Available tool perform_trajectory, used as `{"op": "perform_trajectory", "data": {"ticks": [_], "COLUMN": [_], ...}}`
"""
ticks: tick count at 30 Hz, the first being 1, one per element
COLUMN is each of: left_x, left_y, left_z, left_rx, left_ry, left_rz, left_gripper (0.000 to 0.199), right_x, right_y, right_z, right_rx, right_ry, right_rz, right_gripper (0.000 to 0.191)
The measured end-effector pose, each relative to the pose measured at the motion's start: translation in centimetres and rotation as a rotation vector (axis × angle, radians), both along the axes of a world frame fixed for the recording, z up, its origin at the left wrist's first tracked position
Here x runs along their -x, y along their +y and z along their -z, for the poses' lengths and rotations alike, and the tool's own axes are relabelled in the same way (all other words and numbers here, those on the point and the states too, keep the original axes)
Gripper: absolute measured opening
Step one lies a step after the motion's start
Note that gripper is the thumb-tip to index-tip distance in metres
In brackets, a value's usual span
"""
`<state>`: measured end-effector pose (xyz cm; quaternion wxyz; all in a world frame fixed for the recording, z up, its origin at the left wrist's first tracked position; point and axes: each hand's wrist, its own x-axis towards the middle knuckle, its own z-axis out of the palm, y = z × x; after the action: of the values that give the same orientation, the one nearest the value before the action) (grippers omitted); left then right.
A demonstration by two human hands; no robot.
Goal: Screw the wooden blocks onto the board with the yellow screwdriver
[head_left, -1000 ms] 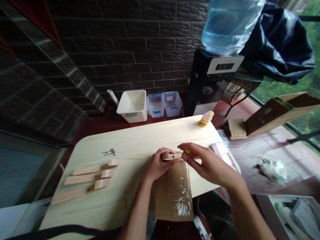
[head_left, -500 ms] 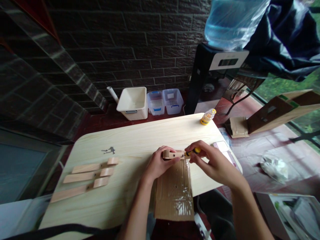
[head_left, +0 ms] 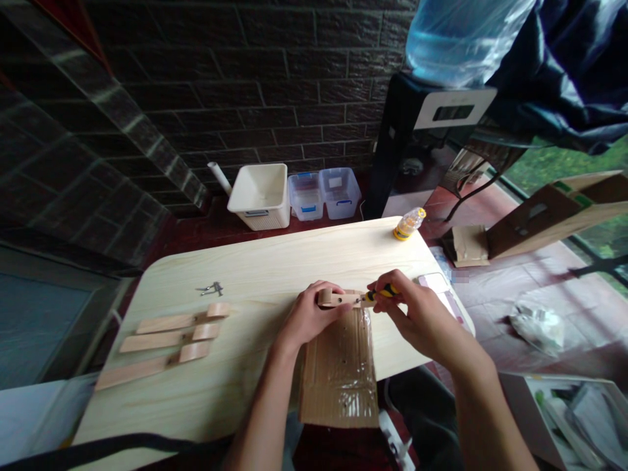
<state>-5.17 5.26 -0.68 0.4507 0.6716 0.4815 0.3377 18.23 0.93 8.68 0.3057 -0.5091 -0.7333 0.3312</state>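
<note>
The head view shows a small wooden piece (head_left: 347,299) in the grasp of the left fingers (head_left: 328,317), which wrap its left end, thumb along the near side and the others over the far side. The piece is pale and smooth, narrow and bar-like, with a rounded block at the end beside the left fingers. A dark round hole shows just right of that block, and a small dark screw sits further along, between the two sets of fingers. The piece lies at the far end of a taped cardboard box (head_left: 326,386), which stretches from beneath the left fingers toward the person and past the counter's edge; its clear tape is wrinkled and glossy, and small dark holes dot the top.

The right fingers (head_left: 395,277) are closed around a yellow-and-black screwdriver (head_left: 387,290), pinched, its tip pointing left at the screw. Whether tip and screw touch is too small to tell.

Well left of the left fingers, three wooden strips (head_left: 159,339) lie side by side on the counter (head_left: 255,268), each with a curved, raised band at its right end. Just beyond these strips is a small heap of silvery screws (head_left: 212,288). Beyond the right fingers, near the counter's far corner, stands a clear, yellow-based container (head_left: 409,222). Just right of them lies a phone (head_left: 442,292), partly hidden.
</note>
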Motion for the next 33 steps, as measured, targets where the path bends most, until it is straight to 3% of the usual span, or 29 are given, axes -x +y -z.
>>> {"op": "perform_trajectory", "data": {"ticks": [8,18,33], "left_x": [-0.04,0.02,-0.07], "left_y": [-0.07,-0.1,-0.21], "left_z": [-0.32,-0.16,-0.33], "left_rx": [-0.003,-0.004,-0.004], "left_ry": [-0.017,0.003,0.003], "left_rz": [0.016,0.028,0.032], "left_gripper": [0.028,0.028,0.027], "right_x": [0.37,0.59,0.53], "right_y": [-0.25,-0.29,-0.54], "right_z": [-0.16,0.23,-0.1], "right_rx": [0.02,0.005,0.027], "right_ry": [0.037,-0.104,-0.098], "right_rz": [-0.026,-0.009,-0.006], "right_gripper": [0.024,0.014,0.018]}}
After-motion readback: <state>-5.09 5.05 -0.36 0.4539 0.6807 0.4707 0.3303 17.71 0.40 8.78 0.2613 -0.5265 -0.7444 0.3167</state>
